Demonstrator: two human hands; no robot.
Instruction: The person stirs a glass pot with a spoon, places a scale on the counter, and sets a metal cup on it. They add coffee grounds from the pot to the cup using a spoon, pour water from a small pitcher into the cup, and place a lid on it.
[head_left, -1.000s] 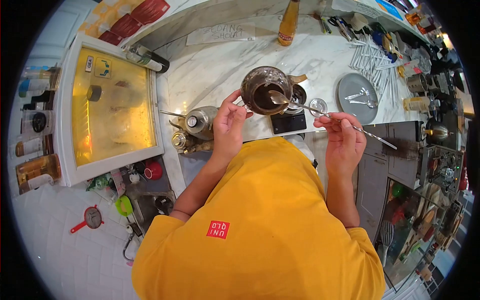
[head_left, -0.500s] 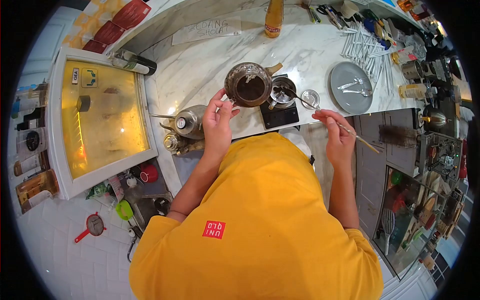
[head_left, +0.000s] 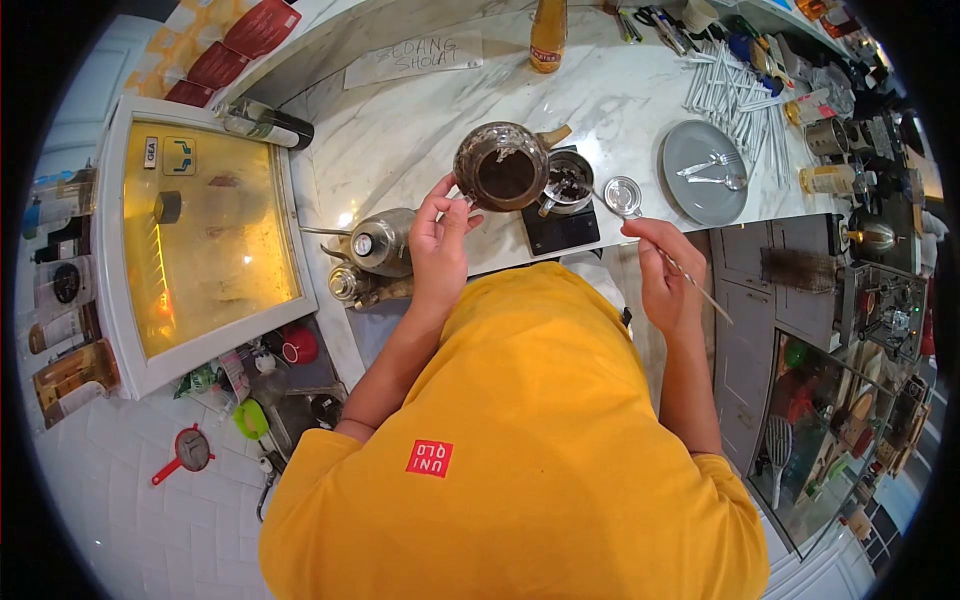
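Note:
In my left hand (head_left: 440,240) is a glass teapot (head_left: 468,160), gripped at its handle side and tipped so its dark, wide opening faces me. Its light spout points right, over a metal cup (head_left: 569,209). Dark, loose bits lie inside the cup, which sits on a black digital scale (head_left: 562,236). My right hand (head_left: 672,275) pinches a long spoon with a twisted handle (head_left: 711,299); its head end reaches toward the cup and is hard to make out. Just right of the cup lies a round glass lid (head_left: 622,196).
A grey plate (head_left: 684,203) with a fork and spoon lies at right, near a pile of white wrapped sticks (head_left: 722,90). A metal kettle (head_left: 392,240) stands left of my left hand. At the back stand a bottle (head_left: 547,40) and a handwritten paper sign (head_left: 415,62).
The spoon's angle has become steeper, its free handle end dropping toward me and left. My left hand and the teapot have shifted very slightly right.

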